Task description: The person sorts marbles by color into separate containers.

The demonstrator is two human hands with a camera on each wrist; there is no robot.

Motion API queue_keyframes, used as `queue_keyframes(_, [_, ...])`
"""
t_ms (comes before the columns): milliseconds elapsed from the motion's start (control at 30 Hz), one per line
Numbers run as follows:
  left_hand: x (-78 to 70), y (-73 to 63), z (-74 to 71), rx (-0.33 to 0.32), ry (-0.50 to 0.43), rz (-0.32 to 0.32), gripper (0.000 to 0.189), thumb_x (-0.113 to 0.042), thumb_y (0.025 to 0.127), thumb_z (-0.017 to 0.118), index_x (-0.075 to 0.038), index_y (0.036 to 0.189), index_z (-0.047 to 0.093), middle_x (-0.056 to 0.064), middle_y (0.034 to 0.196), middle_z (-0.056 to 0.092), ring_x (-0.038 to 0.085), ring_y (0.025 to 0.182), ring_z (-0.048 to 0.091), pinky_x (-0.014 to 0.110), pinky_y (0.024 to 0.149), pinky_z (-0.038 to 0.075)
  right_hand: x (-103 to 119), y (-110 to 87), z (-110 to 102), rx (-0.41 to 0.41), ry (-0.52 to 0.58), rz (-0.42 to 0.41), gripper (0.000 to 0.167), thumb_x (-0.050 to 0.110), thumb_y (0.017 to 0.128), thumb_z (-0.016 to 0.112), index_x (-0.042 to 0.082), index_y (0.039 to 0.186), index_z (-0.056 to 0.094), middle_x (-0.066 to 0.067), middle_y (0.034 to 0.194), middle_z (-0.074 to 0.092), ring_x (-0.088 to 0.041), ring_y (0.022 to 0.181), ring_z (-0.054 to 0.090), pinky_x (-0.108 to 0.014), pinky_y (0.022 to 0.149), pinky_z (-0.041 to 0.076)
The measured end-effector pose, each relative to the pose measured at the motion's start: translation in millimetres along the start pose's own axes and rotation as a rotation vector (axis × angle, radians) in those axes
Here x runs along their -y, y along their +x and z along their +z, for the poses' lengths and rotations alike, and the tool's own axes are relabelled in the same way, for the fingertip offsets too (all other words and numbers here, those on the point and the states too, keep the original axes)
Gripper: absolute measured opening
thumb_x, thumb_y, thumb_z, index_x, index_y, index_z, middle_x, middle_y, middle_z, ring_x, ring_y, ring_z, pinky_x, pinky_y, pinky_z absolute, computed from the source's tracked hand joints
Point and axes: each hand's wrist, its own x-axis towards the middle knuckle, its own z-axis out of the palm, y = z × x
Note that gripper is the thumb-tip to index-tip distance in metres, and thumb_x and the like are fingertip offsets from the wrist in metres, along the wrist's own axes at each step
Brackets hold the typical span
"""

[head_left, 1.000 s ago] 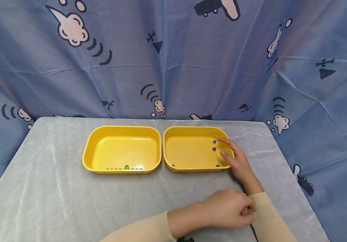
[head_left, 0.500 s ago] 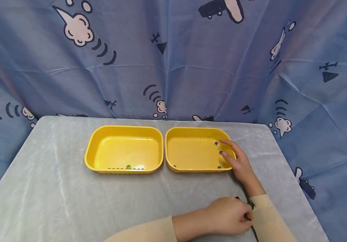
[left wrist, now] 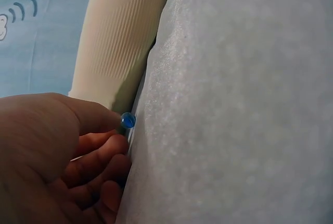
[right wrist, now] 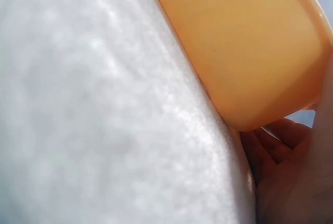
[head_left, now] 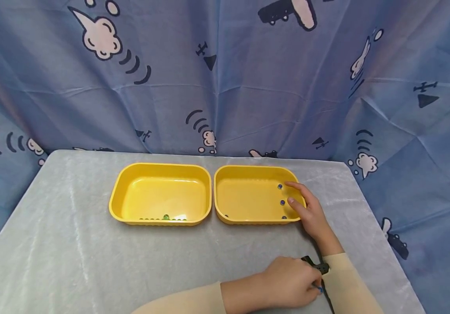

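My left hand (head_left: 289,281) is over the table in front of the right tray, beside my right forearm. Its thumb and forefinger pinch a small blue glass marble (left wrist: 128,120), seen at the fingertips in the left wrist view. My right hand (head_left: 309,211) grips the right end of the right yellow tray (head_left: 248,167), thumb and forefinger over the rim, the other fingers outside against the wall. Near these fingertips, several dark blue marbles, one a blue marble (head_left: 282,203), lie inside. The left yellow tray (head_left: 162,165) holds a green marble (head_left: 166,216) and more along its front wall.
Both trays stand side by side on a grey cloth-covered table (head_left: 138,261). A blue printed curtain (head_left: 170,65) hangs behind and at the sides. A black wrist device (head_left: 319,266) with a cable sits at my right wrist, close to the left hand.
My left hand has drawn slightly left and down, and the blue marble in it now shows. One marble in the right tray has rolled toward the front. The right hand keeps its place.
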Motion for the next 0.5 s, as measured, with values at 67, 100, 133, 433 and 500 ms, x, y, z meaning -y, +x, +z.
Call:
queue_keyframes(67, [-0.3,-0.7,0.6,-0.008,0.028,0.009,0.011,-0.039,0.107,0.072,-0.038,0.113,0.082,-0.032,0.093,0.07,-0.016,0.072,0.055,0.012,0.059,0.044,0.3,0.0,-0.1,-0.001,-0.002,-0.003,0.044,0.013,0.109,0.06,0.01,0.153,0.061,-0.013,0.157,0.058,-0.03,0.148,0.046,-0.037,0.126,0.029])
queue_keyframes(100, [-0.5,-1.1,1.2,-0.011,0.042,0.013,0.012,-0.039,0.107,0.072,-0.038,0.114,0.082,-0.031,0.094,0.071,-0.016,0.072,0.055,0.012,0.058,0.044,0.3,-0.1,-0.2,-0.002,-0.002,-0.003,0.044,0.013,0.109,0.06,0.01,0.153,0.061,-0.013,0.157,0.058,-0.03,0.148,0.046,-0.033,0.125,0.029])
queue_keyframes(133, [-0.7,-1.5,1.9,-0.014,0.057,0.019,0.012,-0.038,0.107,0.071,-0.038,0.113,0.082,-0.031,0.093,0.071,-0.016,0.072,0.055,0.013,0.057,0.044,0.4,-0.2,-0.2,-0.003,-0.002,-0.004,0.044,0.013,0.109,0.06,0.01,0.153,0.061,-0.013,0.157,0.058,-0.03,0.148,0.047,-0.031,0.124,0.029])
queue_keyframes(433, [-4.0,-2.5,8.5,0.009,0.139,0.02,0.012,-0.04,0.108,0.068,-0.036,0.099,0.075,-0.025,0.073,0.062,-0.008,0.06,0.051,0.02,0.048,0.041,1.4,0.8,1.1,-0.001,0.007,0.027,0.045,0.014,0.109,0.06,0.009,0.153,0.06,-0.015,0.158,0.057,-0.034,0.149,0.045,-0.063,0.128,0.026])
queue_keyframes(500, [-5.6,-2.2,9.7,0.028,0.144,0.012,0.016,-0.044,0.109,0.066,-0.035,0.097,0.072,-0.022,0.065,0.056,-0.006,0.055,0.049,0.022,0.047,0.04,1.6,1.0,1.0,0.001,0.006,0.039,0.045,0.015,0.108,0.06,0.009,0.153,0.06,-0.015,0.159,0.056,-0.035,0.151,0.044,-0.068,0.127,0.025])
